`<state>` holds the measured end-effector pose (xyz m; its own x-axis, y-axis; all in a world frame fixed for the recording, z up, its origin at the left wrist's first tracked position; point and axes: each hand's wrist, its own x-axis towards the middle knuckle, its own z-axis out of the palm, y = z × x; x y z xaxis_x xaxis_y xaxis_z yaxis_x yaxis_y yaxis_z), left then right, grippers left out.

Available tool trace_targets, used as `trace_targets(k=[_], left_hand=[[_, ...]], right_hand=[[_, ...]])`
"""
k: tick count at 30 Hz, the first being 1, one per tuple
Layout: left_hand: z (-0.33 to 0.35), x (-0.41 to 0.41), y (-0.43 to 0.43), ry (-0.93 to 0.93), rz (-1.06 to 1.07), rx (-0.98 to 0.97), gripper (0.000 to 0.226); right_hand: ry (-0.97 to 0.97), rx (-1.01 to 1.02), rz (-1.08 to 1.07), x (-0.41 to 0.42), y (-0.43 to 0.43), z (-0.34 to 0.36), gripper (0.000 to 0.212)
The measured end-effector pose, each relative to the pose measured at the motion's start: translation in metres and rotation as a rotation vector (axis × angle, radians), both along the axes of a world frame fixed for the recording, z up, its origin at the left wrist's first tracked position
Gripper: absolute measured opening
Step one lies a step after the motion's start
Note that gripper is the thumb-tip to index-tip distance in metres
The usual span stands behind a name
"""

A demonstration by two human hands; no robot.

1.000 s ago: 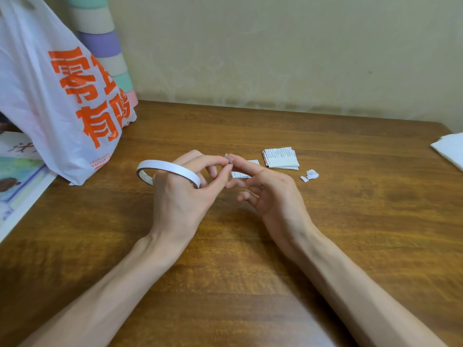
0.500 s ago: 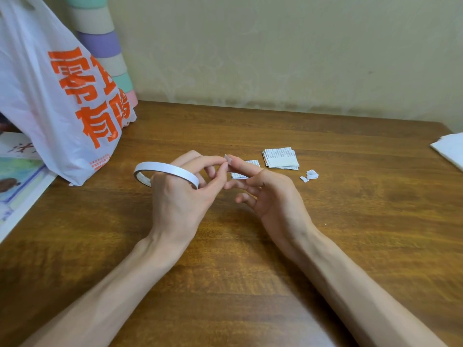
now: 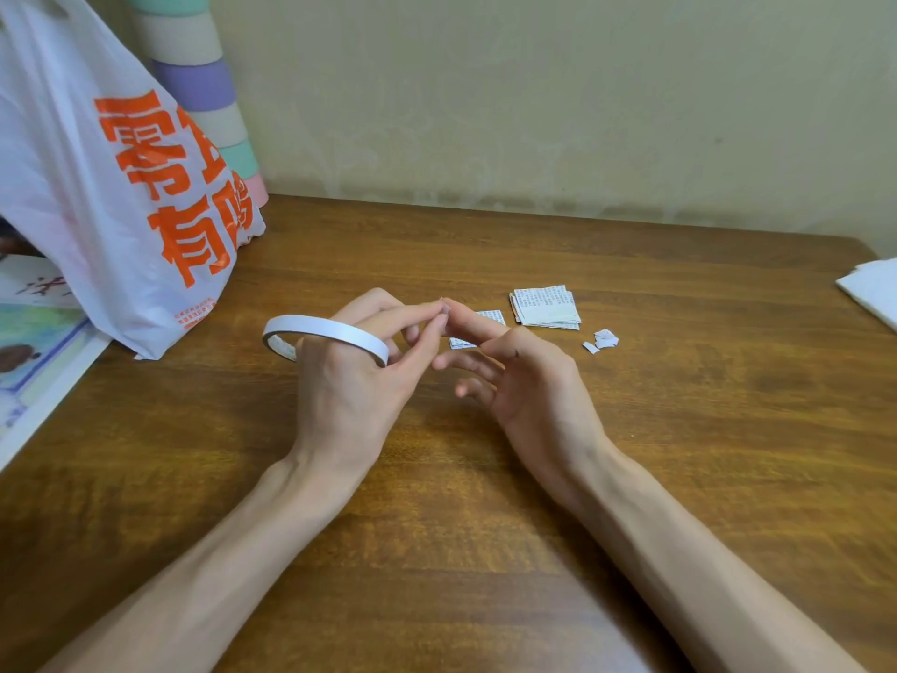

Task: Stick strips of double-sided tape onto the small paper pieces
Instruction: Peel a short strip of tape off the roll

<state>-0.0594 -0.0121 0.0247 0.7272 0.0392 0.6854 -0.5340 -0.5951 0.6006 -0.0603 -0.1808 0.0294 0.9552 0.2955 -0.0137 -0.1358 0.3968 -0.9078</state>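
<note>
- Left hand (image 3: 349, 395): tape roll (image 3: 335, 331) is looped over its fingers like a bangle. Thumb and forefinger are pinched on a small white bit (image 3: 444, 309), held above the table (image 3: 679, 454).
- Right hand (image 3: 539, 386): forefinger and thumb tips meet that same bit from the other side, and its other fingers are loosely curled and hold nothing.
- I can't tell if the bit is a torn strip, the roll's free end or backing paper. It's too small to read.
- Nearest target is the single paper piece (image 3: 490, 317), flat on the table just beyond the right fingers and partly hidden by them.
- The paper stack (image 3: 546, 307) sits just right of that piece, with torn scraps (image 3: 605, 339) further right.
- Key relation: the papers lie ahead and to the right of the pinch, so the right hand is nearer.
- The single piece's long axis runs roughly left-right, so I'd lay the strip along it.
- Plastic bag (image 3: 121, 196) is far left, well clear.
</note>
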Motion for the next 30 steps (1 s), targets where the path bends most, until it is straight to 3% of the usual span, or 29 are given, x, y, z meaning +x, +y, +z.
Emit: trace_targets(k=[12,30], left_hand=[[0.0028,-0.0003,-0.0013,0.120,-0.015,-0.140,0.017],[0.0069,-0.0024,-0.0030,0.105,0.014,-0.094,0.015]], right_hand=[[-0.100,-0.169,-0.042,-0.0005,-0.0008,-0.0029,0.049],[-0.170,-0.308,-0.096,-0.0037,-0.0013,-0.0019,0.043]])
